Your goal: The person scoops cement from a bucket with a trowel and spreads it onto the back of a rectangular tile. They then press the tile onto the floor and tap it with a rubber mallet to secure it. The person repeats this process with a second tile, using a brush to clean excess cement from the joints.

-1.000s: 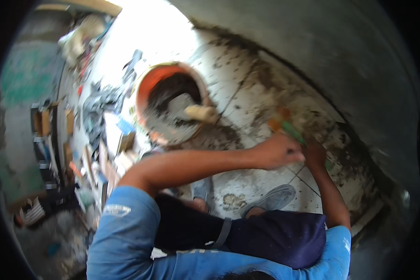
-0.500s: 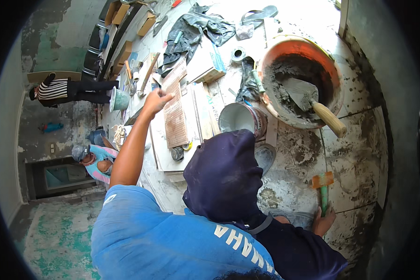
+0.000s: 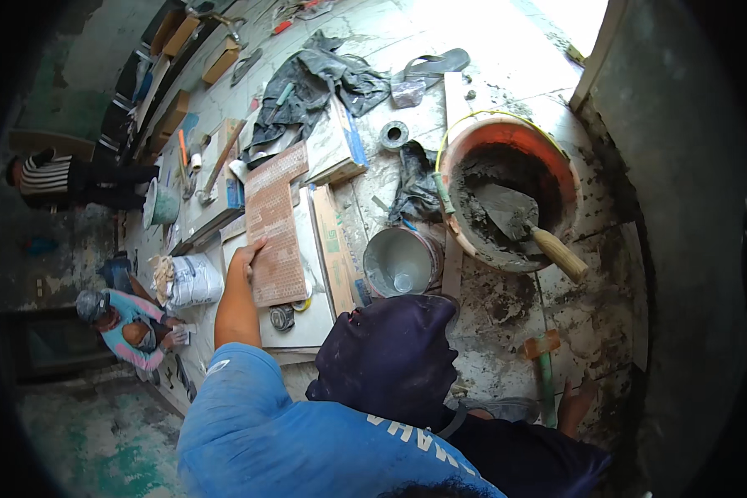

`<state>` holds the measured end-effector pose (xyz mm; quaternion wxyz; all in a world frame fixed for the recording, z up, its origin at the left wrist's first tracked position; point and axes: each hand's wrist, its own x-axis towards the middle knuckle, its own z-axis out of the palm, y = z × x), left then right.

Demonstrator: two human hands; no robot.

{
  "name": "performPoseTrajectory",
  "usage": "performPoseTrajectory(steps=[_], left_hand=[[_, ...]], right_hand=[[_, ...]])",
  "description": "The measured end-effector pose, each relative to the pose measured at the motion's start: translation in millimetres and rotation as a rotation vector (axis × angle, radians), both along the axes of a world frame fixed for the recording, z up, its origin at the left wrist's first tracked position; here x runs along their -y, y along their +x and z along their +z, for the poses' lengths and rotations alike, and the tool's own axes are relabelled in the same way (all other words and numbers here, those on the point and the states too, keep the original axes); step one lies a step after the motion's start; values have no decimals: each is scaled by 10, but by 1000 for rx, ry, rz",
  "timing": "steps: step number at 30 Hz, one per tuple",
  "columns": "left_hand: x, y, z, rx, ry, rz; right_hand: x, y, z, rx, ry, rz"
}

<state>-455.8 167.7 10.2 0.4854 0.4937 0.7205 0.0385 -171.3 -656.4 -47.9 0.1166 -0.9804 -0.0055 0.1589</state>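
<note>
My left hand (image 3: 243, 261) grips the left edge of a brown, grid-textured tile (image 3: 275, 261), its thumb on top and the other fingers partly hidden. The tile is a long piece with a notch cut from one corner, resting over white tiles (image 3: 311, 286). At the right, my right hand (image 3: 576, 407) is dim, with its fingers apart, beside a mallet (image 3: 544, 357). That mallet has an orange-brown head and a green handle. Dark navy cloth (image 3: 382, 357) fills the lower middle. A tape measure (image 3: 281, 317) sits at the tile's near end.
An orange bucket (image 3: 566, 183) holds grey mortar and a wooden-handled trowel (image 3: 556, 253). Left of it stands a white pail (image 3: 373, 266). Farther back lie a dark cloth (image 3: 307, 87), a tile box (image 3: 338, 149) and a hammer (image 3: 222, 162). Two people (image 3: 124, 324) are at the left.
My left hand has come down and back onto the tile's edge. My right hand was around the mallet handle and now sits beside it. The view has shifted slightly.
</note>
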Motion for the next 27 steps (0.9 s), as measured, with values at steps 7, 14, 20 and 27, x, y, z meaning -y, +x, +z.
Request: performPoseTrajectory(steps=[7, 14, 20, 27], left_hand=[[-385, -283, 210, 302, -224, -14], [99, 115, 969, 330, 169, -306], [240, 403, 2385, 137, 531, -746], [2034, 1967, 4289, 66, 773, -1032]], right_hand=[[87, -1, 142, 45, 15, -67], [159, -38, 312, -64, 98, -253], [268, -77, 156, 17, 121, -244], [342, 25, 49, 145, 209, -294]])
